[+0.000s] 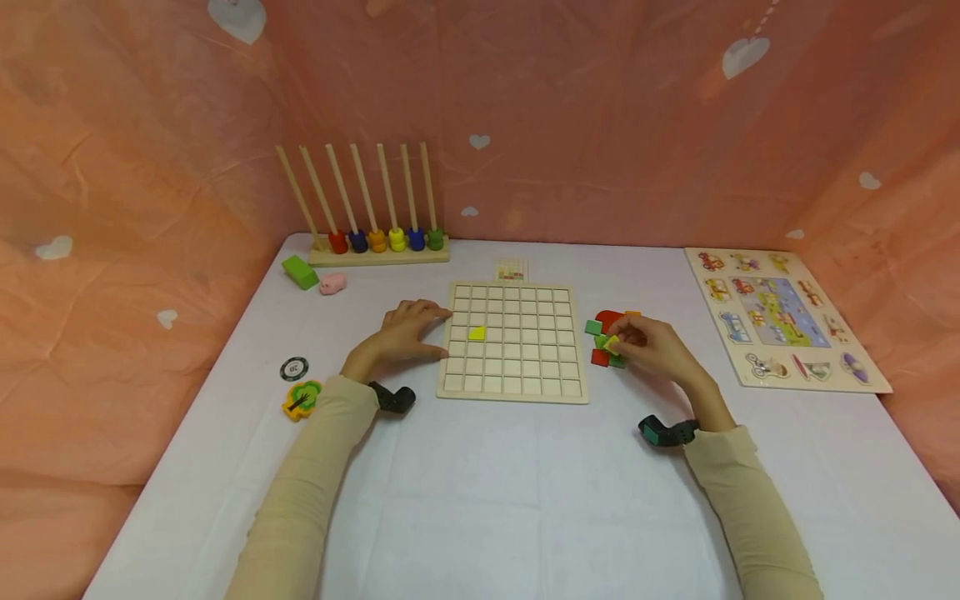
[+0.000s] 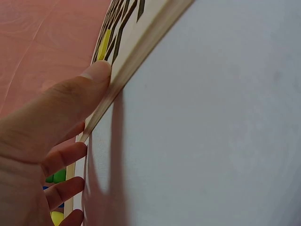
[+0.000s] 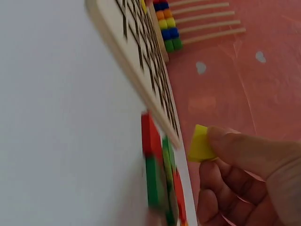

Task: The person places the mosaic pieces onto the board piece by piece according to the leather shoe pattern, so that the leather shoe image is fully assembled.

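A square wooden grid board lies mid-table, with one yellow tile set in a cell left of centre. At the board's left edge my left hand rests with fingers spread; in the left wrist view its thumb touches the rim. My right hand pinches a second yellow tile between thumb and fingers. That hand is just above a small heap of red and green tiles, where a red tile and a green tile show.
Behind the board lies a small pattern card. A peg stand with coloured beads is at the back left, near a green block and pink pig. A chip and tree piece lie left; a picture puzzle lies right.
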`<state>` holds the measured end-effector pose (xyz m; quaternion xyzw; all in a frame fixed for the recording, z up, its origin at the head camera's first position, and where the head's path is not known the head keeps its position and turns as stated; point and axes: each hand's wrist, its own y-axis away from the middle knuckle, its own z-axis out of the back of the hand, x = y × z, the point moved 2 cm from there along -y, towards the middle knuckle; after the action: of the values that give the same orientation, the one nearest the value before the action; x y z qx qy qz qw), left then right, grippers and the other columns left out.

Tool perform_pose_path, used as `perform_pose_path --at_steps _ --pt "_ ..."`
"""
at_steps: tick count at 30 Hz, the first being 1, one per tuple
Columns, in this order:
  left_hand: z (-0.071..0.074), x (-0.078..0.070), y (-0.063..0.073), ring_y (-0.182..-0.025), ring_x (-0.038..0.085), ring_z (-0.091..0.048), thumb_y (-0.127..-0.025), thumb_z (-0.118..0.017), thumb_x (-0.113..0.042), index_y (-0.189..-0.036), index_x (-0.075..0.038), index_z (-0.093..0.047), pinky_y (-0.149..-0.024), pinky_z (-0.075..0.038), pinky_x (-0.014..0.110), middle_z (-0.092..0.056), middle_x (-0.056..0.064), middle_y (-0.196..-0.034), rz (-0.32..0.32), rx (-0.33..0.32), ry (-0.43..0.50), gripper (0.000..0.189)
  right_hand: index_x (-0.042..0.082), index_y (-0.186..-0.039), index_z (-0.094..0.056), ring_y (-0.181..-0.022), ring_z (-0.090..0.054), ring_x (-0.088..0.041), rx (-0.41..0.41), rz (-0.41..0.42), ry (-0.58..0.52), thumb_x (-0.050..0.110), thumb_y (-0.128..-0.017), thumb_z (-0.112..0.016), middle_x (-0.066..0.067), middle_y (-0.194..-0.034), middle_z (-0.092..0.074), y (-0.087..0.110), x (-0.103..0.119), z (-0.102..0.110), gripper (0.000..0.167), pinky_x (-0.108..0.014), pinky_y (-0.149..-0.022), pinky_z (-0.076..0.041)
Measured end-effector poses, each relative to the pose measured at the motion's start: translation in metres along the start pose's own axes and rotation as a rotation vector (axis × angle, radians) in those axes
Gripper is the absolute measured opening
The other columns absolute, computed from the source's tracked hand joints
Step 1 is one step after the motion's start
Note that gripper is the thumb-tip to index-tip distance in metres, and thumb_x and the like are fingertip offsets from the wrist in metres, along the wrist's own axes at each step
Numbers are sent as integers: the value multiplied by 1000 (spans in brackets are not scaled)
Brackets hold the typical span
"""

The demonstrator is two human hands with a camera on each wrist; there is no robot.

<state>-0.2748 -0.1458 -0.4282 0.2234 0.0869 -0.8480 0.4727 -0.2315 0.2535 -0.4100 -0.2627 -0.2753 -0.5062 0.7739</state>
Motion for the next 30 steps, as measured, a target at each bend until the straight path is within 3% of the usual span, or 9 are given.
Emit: perform_pose_path --at_steps 7,17,30 --pt "-1 0 -1 -129 34 -25 -80 -71 -43 -140 -15 -42 -99 -20 54 -34 12 -142 13 15 10 73 3 -100 -64 -82 -57 -19 22 35 -122 12 -87 -66 -10 -91 -63 -31 28 -31 16 -26 -72 -45" --pt "-1 -1 -1 -128 35 -25 -79 -71 -43 -140 -15 -42 -99 -21 55 -36 12 -141 6 6 1 73 2 -102 -62 -80 -60 -19 -67 94 -216 7 -85 -66 -11 -91 -65 -65 49 -78 18 -25 -73 -48" --pt "-2 0 -1 -129 33 -25 -80 -70 -42 -141 -15 -42 -99 -21 54 -36 11 -142 13 8 3 72 4 -100 -64 -76 -59 -18 -105 94 -177 7 -86 -66 -8 -87 -65 -79 50 -104 15 -29 -70 -48"
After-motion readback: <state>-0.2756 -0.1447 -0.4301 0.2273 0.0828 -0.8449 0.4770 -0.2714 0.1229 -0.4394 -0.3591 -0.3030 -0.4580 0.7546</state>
